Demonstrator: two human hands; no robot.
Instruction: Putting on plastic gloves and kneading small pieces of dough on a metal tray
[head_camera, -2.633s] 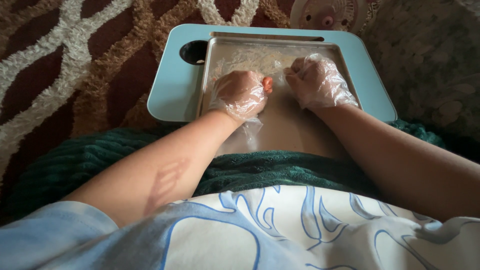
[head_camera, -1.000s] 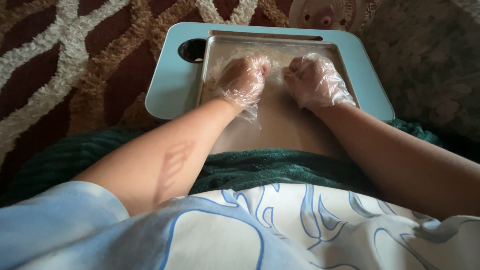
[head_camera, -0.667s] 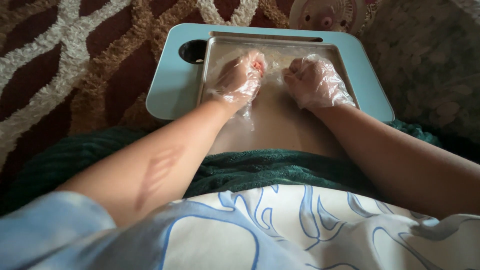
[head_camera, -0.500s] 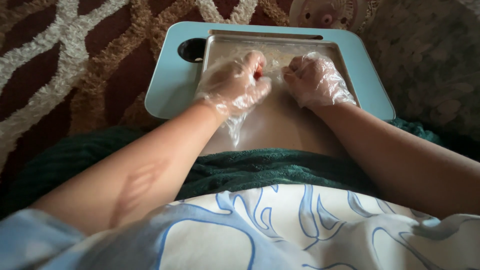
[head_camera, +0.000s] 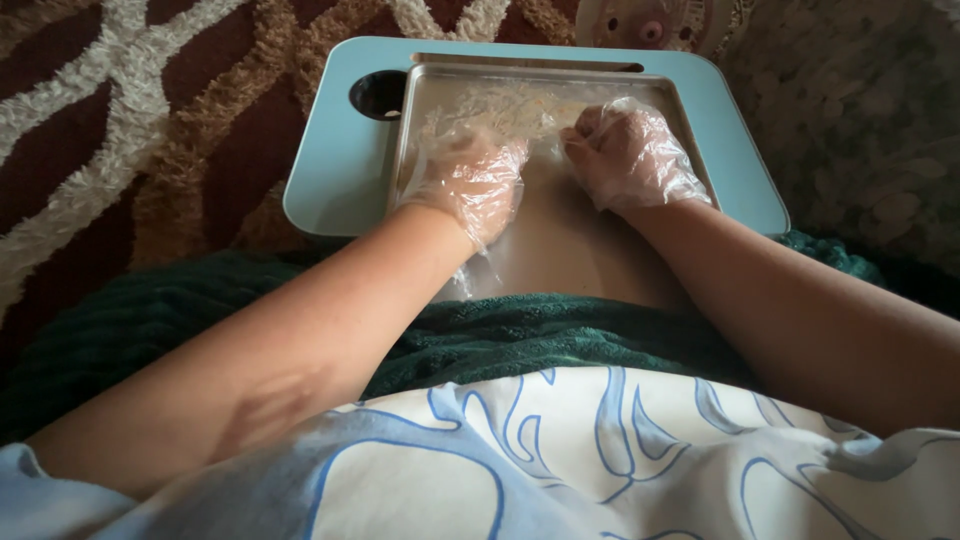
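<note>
— Brown shag carpet (head_camera: 150, 130) with cream lattice lines underneath everything, right?

— Yes, and a mottled grey-beige surface (head_camera: 860, 120) off to the right. Now to the hands. Left hand (head_camera: 470, 185) in a loose clear plastic glove, palm down, fingers curled into pale shredded food (head_camera: 510, 105). Closed or merely pressing: cannot tell through the crumpled film.

— And the other?

— Right hand (head_camera: 630, 155), gloved the same way, curled into a loose fist, knuckles toward the shreds. Whether gripping anything: cannot tell either. Near each other, a narrow gap between, not touching.

— Where does the shredded stuff sit?

— Across the far half of a shallow metal tray (head_camera: 560, 250), just ahead of and under the fingertips. Thin, pale, slightly yellowish, spread flat. Near half of the tray bare and dull.

— Under the tray?

— Light blue lap table (head_camera: 330, 180) with rounded corners, a round cup hole (head_camera: 378, 93) at its far left corner, a long slot (head_camera: 530, 62) along the far edge. Tray covering most of the top, just right of the hole.

— Closer to the body?

— Dark green plush blanket (head_camera: 520, 335) under the near edge of the tray, both bare forearms crossing above it. Nearest the camera, white cloth with blue swirls (head_camera: 560, 460).

— Anything past the table?

— Round pale pink object (head_camera: 655, 22) at the top edge, cut off by the frame, too partial to identify.
</note>
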